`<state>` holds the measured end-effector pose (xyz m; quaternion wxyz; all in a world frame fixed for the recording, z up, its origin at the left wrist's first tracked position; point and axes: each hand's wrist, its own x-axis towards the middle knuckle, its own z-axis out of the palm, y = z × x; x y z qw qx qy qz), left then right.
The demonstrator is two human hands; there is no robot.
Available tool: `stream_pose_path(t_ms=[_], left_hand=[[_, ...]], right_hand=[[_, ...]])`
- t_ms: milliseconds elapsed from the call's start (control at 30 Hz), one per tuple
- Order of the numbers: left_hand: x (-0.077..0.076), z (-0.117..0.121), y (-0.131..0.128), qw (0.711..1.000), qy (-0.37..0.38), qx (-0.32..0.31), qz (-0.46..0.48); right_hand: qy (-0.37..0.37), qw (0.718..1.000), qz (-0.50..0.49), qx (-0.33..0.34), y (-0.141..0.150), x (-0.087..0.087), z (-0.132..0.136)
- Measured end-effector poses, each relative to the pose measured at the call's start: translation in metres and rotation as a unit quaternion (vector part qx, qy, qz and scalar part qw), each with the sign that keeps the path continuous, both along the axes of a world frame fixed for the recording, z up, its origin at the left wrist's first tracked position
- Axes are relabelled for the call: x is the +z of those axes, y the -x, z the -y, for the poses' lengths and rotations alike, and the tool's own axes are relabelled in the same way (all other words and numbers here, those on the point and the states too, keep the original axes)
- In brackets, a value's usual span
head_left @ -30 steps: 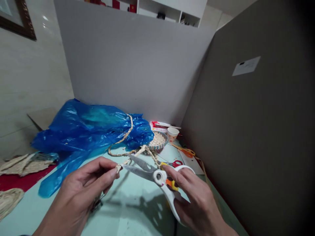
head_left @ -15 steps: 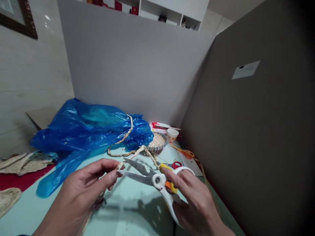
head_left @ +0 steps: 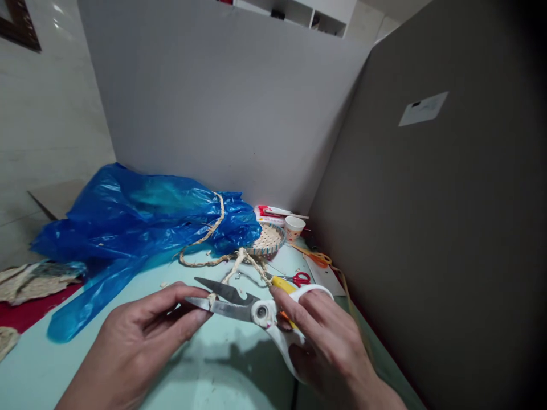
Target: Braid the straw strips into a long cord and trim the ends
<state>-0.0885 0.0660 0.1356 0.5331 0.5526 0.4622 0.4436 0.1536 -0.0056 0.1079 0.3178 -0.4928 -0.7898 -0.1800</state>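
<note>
My left hand (head_left: 145, 330) pinches a braided straw cord (head_left: 234, 269) between thumb and fingertips. White-handled scissors (head_left: 261, 313) are gripped in my right hand (head_left: 327, 336), pointing left with their blades parted. The cord's held part lies between the blades, close to my left fingertips. From there it runs back over the table to a fork, and one strand reaches toward a yellow-handled thing (head_left: 282, 283) partly hidden by my right hand. Another length of cord lies across a blue plastic bag (head_left: 145, 216).
Beyond my hands are a round woven basket (head_left: 280, 245), a paper cup (head_left: 294, 229) and red-handled scissors (head_left: 302, 278). Orange scissors (head_left: 320, 259) lie by the grey right partition (head_left: 427, 228). Straw material (head_left: 38, 282) lies at the left on the pale green table (head_left: 205, 370).
The scissors have moved left, so the cord now sits deeper between the blades. Their opening looks narrower. The camera view has shifted slightly.
</note>
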Motion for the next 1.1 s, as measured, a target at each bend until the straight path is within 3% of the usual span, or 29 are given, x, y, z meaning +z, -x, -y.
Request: stream_pose_path(t_ms=[200,433,567,733,933,1100], left_hand=[[-0.003,-0.001,0.001,0.995,0.066,-0.046,0.061],[-0.003,0.001,-0.004,0.987,0.124,-0.023,0.102],[-0.001,0.003,-0.004,0.992,0.105,-0.004,0.066],[-0.003,0.003,-0.002,0.995,0.09,-0.011,0.032],[-0.021,-0.01,0.003,0.998,0.046,0.001,0.038],[-0.026,-0.013,0.008,0.995,0.083,-0.002,0.059]], right_hand=[[-0.032,0.999,-0.002,0.007,0.001,0.006,0.0],[-0.052,0.998,-0.023,0.024,0.0,-0.001,-0.004],[-0.008,0.991,-0.131,0.036,0.003,-0.003,-0.004],[0.052,0.954,-0.293,-0.025,0.0,-0.001,-0.005],[0.128,0.938,-0.318,-0.043,0.001,-0.002,-0.007],[0.144,0.936,-0.319,-0.042,0.003,-0.003,-0.006]])
